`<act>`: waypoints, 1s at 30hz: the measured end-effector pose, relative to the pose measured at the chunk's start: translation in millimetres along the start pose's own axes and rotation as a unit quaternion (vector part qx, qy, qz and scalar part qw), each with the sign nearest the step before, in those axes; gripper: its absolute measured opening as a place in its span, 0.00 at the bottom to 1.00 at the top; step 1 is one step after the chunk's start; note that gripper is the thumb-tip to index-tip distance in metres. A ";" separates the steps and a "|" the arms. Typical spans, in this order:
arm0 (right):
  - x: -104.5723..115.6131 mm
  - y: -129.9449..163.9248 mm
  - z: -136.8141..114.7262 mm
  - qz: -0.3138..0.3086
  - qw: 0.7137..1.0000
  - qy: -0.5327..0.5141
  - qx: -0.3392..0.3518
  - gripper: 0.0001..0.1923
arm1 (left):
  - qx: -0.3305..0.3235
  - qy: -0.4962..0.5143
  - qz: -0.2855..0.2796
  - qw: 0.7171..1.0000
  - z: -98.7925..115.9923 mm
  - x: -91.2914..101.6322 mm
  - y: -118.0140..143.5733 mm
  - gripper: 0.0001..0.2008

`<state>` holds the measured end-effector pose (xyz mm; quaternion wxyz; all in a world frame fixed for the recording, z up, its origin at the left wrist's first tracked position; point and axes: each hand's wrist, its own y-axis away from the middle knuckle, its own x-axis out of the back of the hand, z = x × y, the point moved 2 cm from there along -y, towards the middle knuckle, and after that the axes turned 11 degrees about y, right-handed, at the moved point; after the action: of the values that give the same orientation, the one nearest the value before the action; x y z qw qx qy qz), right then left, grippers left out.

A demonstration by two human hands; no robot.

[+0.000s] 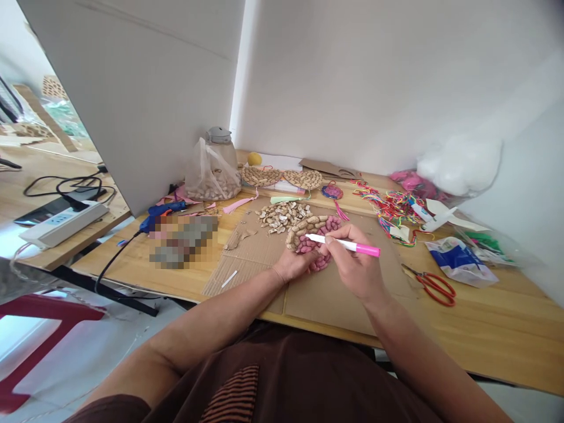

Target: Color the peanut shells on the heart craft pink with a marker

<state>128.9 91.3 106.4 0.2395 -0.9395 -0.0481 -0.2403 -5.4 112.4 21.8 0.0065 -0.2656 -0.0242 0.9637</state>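
Observation:
My right hand [352,267] grips a white marker with a pink cap [348,245], its tip touching a round piece made of peanut shells [311,235]. Part of that piece is coloured pink, the rest is bare tan. My left hand [293,265] lies on the near left edge of the shell piece and steadies it. The piece rests on a sheet of brown cardboard [335,299] on the wooden table.
Loose peanut shells [279,215] lie behind the piece. A plastic bag of peanuts [211,176], two finished shell discs [282,176], coloured strings [390,205], red-handled scissors [434,286], a blue glue gun [161,212] and a power strip [61,222] surround the work area.

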 end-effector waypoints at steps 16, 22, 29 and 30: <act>1.5 6.7 2.4 0.025 0.996 0.064 0.056 0.03 | 0.019 -0.114 -0.002 0.993 -1.7 4.5 1.5 0.13; 6.2 8.2 7.0 0.013 0.999 -0.038 0.022 0.06 | 0.029 -0.128 -0.019 0.991 -6.9 7.3 0.9 0.16; 11.5 -8.2 30.5 0.023 0.976 -0.205 -0.066 0.08 | 0.030 -0.088 0.033 0.995 -4.0 5.4 3.0 0.19; 11.9 -12.0 34.9 0.032 0.965 -0.242 -0.095 0.08 | 0.030 -0.085 0.041 0.995 -2.9 4.9 3.5 0.19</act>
<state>151.8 118.0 90.3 0.1380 -0.9891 -0.0513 -0.0019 -8.1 109.1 16.7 -0.0266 -0.1829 0.0155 0.9826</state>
